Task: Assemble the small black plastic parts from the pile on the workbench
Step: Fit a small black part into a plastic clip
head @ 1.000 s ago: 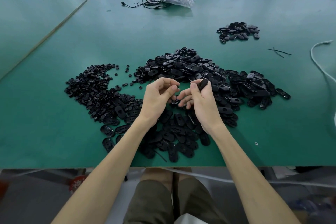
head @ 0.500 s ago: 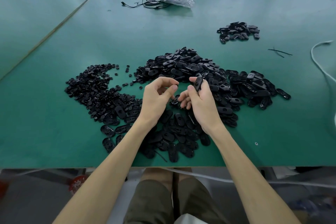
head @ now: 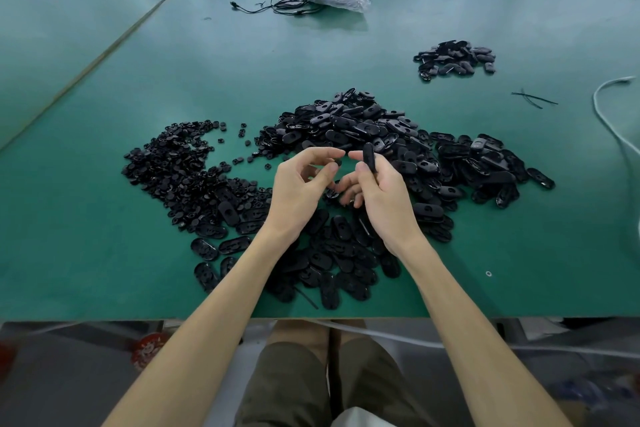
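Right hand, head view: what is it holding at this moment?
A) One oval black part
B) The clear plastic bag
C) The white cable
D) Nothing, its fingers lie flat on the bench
A: the right hand pinches one oval black part between thumb and forefinger, raised on edge above the pile.

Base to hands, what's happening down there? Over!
Right hand pinching one oval black part, edge-up. Left hand curled beside it, can't tell if holding anything. Nothing in the way, main pile underneath.
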Motion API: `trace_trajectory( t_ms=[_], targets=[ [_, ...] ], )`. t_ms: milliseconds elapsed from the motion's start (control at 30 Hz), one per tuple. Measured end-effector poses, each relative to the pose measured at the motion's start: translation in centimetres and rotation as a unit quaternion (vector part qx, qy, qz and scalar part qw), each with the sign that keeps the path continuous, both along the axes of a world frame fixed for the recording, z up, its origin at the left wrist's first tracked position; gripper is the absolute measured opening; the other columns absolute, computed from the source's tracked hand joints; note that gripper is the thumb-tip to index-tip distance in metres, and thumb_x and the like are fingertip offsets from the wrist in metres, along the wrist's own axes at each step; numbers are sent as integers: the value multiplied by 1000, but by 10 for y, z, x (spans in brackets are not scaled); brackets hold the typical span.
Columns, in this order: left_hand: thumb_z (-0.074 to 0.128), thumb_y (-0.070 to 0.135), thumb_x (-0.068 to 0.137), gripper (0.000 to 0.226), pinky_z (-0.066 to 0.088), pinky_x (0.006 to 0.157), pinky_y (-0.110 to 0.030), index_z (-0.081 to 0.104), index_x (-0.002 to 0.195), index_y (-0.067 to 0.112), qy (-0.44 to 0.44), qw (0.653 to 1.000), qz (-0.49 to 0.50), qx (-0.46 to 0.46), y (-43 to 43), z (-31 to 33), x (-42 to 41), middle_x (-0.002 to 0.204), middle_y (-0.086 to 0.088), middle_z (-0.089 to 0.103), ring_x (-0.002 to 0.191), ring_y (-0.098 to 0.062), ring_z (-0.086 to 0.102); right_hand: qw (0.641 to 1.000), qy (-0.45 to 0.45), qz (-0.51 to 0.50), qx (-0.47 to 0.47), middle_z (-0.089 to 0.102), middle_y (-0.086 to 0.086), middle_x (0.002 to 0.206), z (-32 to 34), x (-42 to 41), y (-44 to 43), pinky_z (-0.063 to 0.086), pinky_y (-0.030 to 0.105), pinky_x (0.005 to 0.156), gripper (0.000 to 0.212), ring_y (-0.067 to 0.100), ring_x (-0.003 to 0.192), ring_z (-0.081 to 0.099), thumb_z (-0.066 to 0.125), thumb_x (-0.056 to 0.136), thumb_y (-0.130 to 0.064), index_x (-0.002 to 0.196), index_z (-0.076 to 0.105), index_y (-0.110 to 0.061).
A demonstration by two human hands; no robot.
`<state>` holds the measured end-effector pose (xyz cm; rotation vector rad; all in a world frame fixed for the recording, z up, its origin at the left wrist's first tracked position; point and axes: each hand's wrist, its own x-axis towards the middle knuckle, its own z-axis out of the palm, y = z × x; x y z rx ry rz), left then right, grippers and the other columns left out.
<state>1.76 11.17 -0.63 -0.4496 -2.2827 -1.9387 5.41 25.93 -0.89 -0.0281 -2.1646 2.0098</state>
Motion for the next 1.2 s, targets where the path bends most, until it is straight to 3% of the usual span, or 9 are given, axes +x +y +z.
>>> trace_trajectory(
  t_ms=[100, 233, 367, 533, 767, 967, 1100, 1200],
  targets=[
    [66, 8, 98, 17, 51, 67, -25, 78, 105, 18, 7, 1000, 3, -3, 1, 0, 1, 93, 6, 76, 71, -14, 60, 1000, 0, 6, -3, 77, 8, 85, 2, 2, -1, 50, 24, 62, 27, 16, 69, 70, 38, 114, -20, 124, 63, -17],
    [66, 7, 99, 9, 55, 70, -25, 73, 104, 9, -12, 1000, 12, 23, 0, 0, 2, 92, -1, 78, 71, -14, 69, 1000, 0, 3, -31, 76, 10, 83, 3, 2, -1, 50, 27, 60, 30, 21, 69, 69, 36, 115, -24, 123, 65, -19],
    [67, 7, 98, 7, 56, 72, -24, 69, 105, 5, -21, 999, 4, 48, 0, 1, 3, 96, -4, 79, 71, -20, 72, 1000, 5, 0, 1, 68, 0, 78, 0, 1, 0, 50, 30, 63, 26, 15, 66, 63, 43, 113, -20, 121, 66, -28],
    [70, 9, 97, 7, 54, 73, -26, 71, 103, 8, -13, 999, 20, 29, 1, 3, 2, 99, -1, 76, 74, -17, 73, 1000, -10, 4, 24, 69, -4, 78, -2, -2, 1, 50, 24, 65, 37, 12, 66, 61, 47, 110, -10, 146, 52, -19],
    [71, 8, 96, 6, 53, 70, -22, 71, 102, 7, -11, 999, 6, 33, 0, 3, 3, 91, -2, 73, 68, -14, 68, 1000, -4, 3, 23, 75, -1, 82, -3, -1, 2, 51, 22, 64, 34, 11, 68, 67, 54, 105, -6, 136, 53, -20],
    [72, 7, 95, 6, 55, 71, -21, 71, 101, 7, -17, 999, 7, 52, 0, 3, 4, 94, -4, 77, 76, -10, 71, 1000, 1, 1, 21, 76, -2, 84, -4, -1, 2, 52, 19, 63, 39, 8, 68, 69, 57, 104, -7, 139, 53, -24],
    [71, 9, 96, 6, 58, 76, -28, 72, 101, 10, -15, 999, 9, 45, 0, 3, 4, 95, -2, 78, 84, -15, 74, 1000, 2, 4, 14, 78, 0, 90, -3, -2, 2, 51, 21, 62, 37, 12, 69, 68, 50, 107, -9, 140, 52, -25],
    [72, 11, 95, 5, 58, 82, -29, 73, 100, 13, -5, 999, 22, 28, 0, 3, 3, 95, 3, 76, 89, -15, 72, 1000, 6, 3, -30, 78, 7, 91, -1, -1, 0, 50, 27, 61, 24, 19, 72, 69, 36, 113, -13, 127, 54, -19]
  ],
)
